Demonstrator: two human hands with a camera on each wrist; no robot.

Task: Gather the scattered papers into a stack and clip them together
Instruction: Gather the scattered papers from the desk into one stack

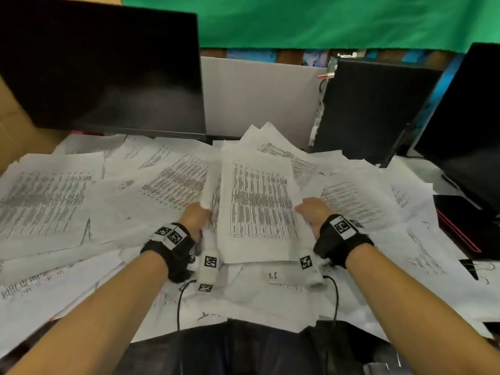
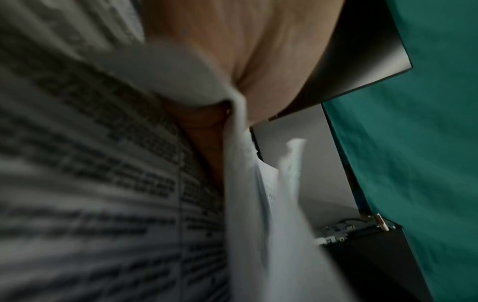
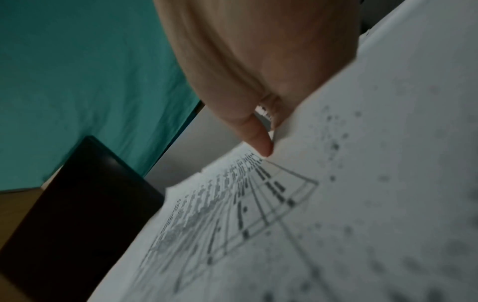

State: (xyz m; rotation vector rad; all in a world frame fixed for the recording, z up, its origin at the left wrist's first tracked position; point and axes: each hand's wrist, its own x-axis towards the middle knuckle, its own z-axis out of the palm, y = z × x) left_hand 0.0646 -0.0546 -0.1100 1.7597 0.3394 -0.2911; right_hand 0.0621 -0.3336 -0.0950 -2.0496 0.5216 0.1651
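The bench (image 1: 422, 169) in front of me is covered almost edge to edge with scattered papers (image 1: 54, 201), printed sheets overlapping at all angles. At the far left stands a dark monitor (image 1: 102, 69); at the far right a black computer case (image 1: 370, 109), and a second dark screen (image 1: 468, 109) at the right edge. A green cloth (image 1: 311, 20) hangs behind them.

In the middle I see a stack of sheets (image 1: 259, 201) raised off the loose ones, its top page a printed table, with the far corners of several sheets fanning out unevenly behind it. My left hand (image 1: 195, 217) grips the stack's left edge — the left wrist view shows the thumb (image 2: 204, 143) tucked between the curling pages. My right hand (image 1: 313, 211) holds the right edge, and in the right wrist view a fingertip (image 3: 261, 143) presses onto the top page while the other fingers are hidden under the paper.

At the near right, on the sheets beside a dark notebook (image 1: 465, 226) with a red edge, lies a black binder clip (image 1: 472, 269) — well apart from both hands.
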